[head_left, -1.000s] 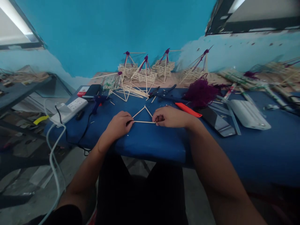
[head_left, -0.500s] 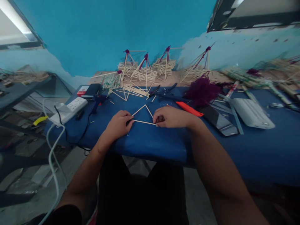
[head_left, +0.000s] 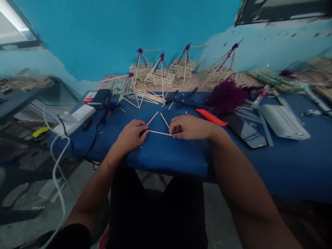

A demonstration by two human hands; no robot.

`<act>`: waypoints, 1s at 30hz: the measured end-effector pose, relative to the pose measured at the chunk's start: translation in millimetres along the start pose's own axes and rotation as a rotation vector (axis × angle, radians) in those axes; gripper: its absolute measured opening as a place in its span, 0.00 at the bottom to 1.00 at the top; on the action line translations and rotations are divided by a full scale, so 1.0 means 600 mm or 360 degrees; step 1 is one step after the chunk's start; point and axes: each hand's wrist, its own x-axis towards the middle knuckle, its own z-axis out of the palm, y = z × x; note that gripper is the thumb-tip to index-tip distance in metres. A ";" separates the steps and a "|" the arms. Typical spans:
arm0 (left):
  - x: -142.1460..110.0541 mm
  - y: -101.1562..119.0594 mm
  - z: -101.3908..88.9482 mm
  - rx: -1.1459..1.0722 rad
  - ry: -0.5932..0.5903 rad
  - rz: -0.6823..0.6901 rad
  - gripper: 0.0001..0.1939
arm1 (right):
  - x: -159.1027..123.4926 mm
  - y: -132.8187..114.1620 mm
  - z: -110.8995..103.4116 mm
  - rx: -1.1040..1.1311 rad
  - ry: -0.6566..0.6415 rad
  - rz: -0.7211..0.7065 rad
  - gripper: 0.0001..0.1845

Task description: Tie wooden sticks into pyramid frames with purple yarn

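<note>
Three thin wooden sticks (head_left: 158, 132) lie in a rough triangle on the blue table (head_left: 166, 155). My left hand (head_left: 131, 135) pinches the left corner, where the bottom stick meets the left slanted stick (head_left: 152, 118). My right hand (head_left: 189, 127) is curled, fingers pressed on the right corner beside the right slanted stick (head_left: 164, 120). The two slanted sticks stand slightly apart at the top.
Several finished stick towers with purple yarn tops (head_left: 162, 71) stand at the back. A purple yarn bundle (head_left: 225, 97), an orange cutter (head_left: 210, 117), a phone (head_left: 245, 129), a blue glue gun (head_left: 107, 108), a white power strip (head_left: 75, 118) and loose sticks (head_left: 141, 98) lie around.
The two slanted sticks, joined at the apex before, have parted at the top. Both hands stay on the lower corners. The view has tilted down a little.
</note>
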 end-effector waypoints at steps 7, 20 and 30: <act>0.000 0.002 -0.001 0.0033 0.0022 -0.0009 0.13 | -0.002 -0.008 -0.004 -0.0012 -0.0002 0.0000 0.08; 0.000 0.004 -0.005 0.0002 0.0039 0.0029 0.11 | -0.002 -0.015 -0.002 0.0010 0.0015 0.0040 0.05; -0.007 0.007 -0.019 -0.0132 0.0127 -0.0158 0.13 | -0.026 -0.005 0.009 0.0177 0.0125 0.0238 0.13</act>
